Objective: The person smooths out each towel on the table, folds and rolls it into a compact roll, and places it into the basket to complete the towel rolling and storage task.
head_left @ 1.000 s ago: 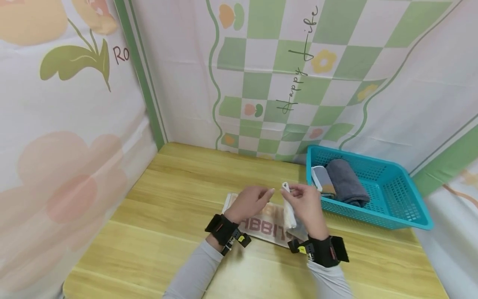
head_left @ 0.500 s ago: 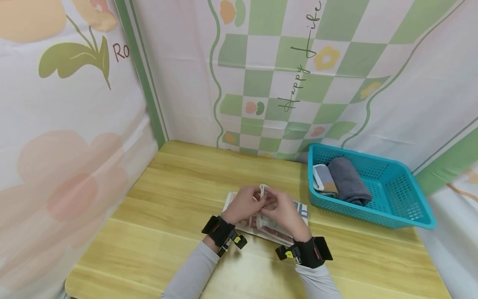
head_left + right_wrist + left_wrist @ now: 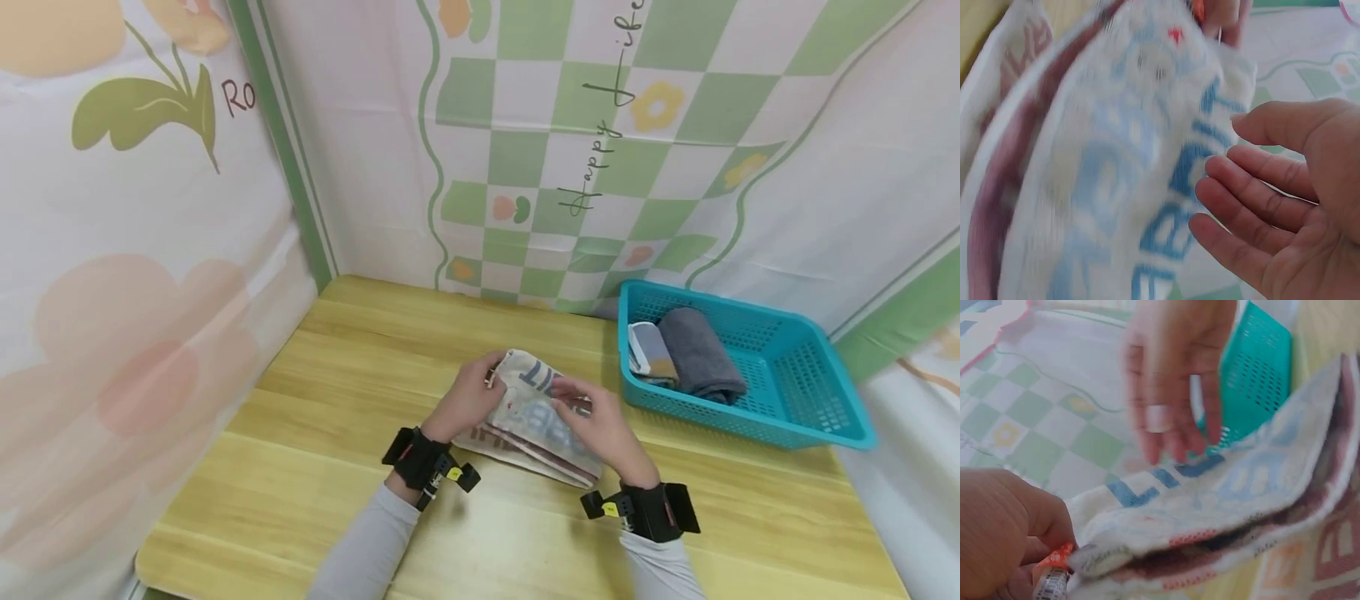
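Observation:
A folded towel (image 3: pixel 542 417), off-white with blue and reddish-brown lettering, is partly raised near the middle of the table. My left hand (image 3: pixel 467 400) pinches its upper left corner, where an orange and white label (image 3: pixel 1054 573) shows between the fingers in the left wrist view. Several layers of the towel fan apart along the lower edge, their reddish-brown inner side showing. My right hand (image 3: pixel 606 427) is at the towel's right side, fingers spread and slightly bent. In the right wrist view its fingertips (image 3: pixel 1210 187) overlap the blue lettering, holding nothing.
At the back right stands a turquoise plastic basket (image 3: pixel 757 432). Inside it lie a rolled dark grey towel (image 3: pixel 699 354) and a smaller folded white, grey and tan cloth (image 3: pixel 651 354). Printed curtains (image 3: pixel 375 150) enclose the wooden table (image 3: pixel 300 467) at the back and sides.
The right hand brought the towel's folded end leftward to the left hand, then let go and moved back right. The left hand now holds the corner, and the upper layer lies spread rightward.

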`<state>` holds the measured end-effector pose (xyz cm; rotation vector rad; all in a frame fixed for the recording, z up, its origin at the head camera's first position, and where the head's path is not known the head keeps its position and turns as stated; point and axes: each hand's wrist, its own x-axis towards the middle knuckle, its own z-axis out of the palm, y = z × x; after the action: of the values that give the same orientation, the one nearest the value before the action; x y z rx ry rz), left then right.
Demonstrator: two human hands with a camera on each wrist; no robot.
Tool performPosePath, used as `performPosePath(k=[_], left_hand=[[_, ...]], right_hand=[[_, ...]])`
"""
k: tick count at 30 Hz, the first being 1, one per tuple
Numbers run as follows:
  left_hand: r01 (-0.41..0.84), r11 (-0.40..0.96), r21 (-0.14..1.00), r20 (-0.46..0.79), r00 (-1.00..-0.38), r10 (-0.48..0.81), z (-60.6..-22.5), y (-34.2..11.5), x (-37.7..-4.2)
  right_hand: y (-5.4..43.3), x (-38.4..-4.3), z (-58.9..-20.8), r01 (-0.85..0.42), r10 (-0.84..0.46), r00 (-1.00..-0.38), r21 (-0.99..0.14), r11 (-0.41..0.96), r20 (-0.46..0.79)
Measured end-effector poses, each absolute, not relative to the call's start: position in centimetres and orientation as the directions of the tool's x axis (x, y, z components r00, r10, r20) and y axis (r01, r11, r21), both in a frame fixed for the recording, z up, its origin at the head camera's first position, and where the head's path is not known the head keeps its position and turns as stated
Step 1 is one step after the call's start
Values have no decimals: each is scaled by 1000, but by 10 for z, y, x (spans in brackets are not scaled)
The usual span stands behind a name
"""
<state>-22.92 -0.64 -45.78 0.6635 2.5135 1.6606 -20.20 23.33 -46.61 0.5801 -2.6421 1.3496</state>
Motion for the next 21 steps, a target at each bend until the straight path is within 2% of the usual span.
performPosePath(k=[6, 11, 15, 21], left_hand=[[260, 367, 893, 139, -936, 324, -467, -20, -225], [197, 444, 874, 73, -957, 280, -482, -26, -221], [156, 502, 851, 50, -975, 218, -494, -27, -221], [183, 622, 761, 83, -979, 187, -507, -25, -223]], right_hand=[[245, -199, -476, -364, -285, -929, -720, 591, 236], [245, -196, -489, -349, -328, -932, -637, 687, 156], [241, -195, -496, -361, -348, -927, -592, 721, 142], [238, -193, -500, -368, -387, -916, -593, 716, 102]])
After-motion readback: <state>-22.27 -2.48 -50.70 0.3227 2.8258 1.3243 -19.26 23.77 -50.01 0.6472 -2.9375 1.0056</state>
